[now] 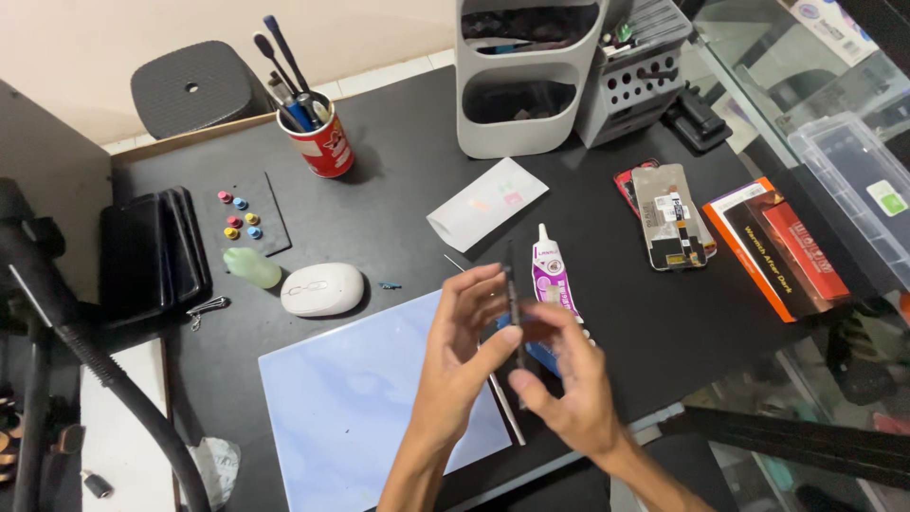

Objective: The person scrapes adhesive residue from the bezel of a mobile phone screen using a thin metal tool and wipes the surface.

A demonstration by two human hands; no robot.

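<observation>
- Left hand (464, 332): grip pinches the upper edge of the thin dark phone frame (514, 318), held upright above the counter (398, 218).
- Right hand (569, 384): grip braces its lower edge; keep pressure even, avoid flexing.
- Glue tube (552, 275) lies just behind.

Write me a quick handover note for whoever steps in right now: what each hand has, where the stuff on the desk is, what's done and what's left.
Left hand: fingers pinch a thin dark strip-like part held upright, edge-on to the camera.
Right hand: steadies the same part from below; the picture is too blurred to show its grip.
Both hands hover above the right edge of the pale blue mat.
Glue tube lies just behind the hands, white nozzle pointing away; whether it is capped is unclear.
Opened phone lies to the right, white mouse to the left.
Done: part picked up. Left: no glue visible on it; it is not fitted anywhere.
</observation>
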